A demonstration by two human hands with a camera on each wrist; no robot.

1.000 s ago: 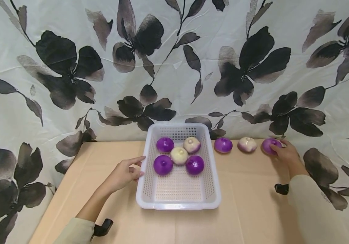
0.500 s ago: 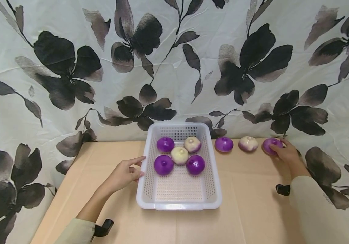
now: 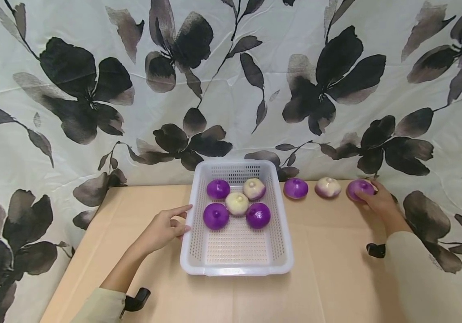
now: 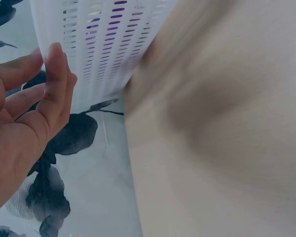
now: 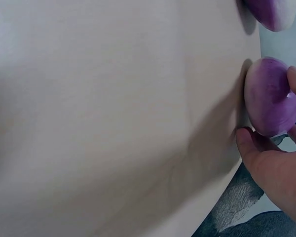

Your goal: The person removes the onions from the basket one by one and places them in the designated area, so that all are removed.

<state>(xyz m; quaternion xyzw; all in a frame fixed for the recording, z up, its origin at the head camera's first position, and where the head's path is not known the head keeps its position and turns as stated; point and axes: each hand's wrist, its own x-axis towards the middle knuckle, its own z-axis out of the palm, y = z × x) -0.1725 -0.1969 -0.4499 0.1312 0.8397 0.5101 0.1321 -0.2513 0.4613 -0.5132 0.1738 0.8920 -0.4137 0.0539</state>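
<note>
My left hand is at the left side of a white perforated plastic basket, its index fingertip and thumb touching the rim. In the left wrist view the fingers lie lightly bent against the basket's outer wall. Far to the right, my right hand grips a glossy purple turnip between thumb and fingers at the table's back edge. The right wrist view shows this turnip purple shading to white, with fingers on both sides of it.
Inside the basket lie several purple turnips and whiter ones, mostly towards the back. Between basket and right hand sit a purple turnip and a white-and-purple one. A floral cloth hangs behind the tan table.
</note>
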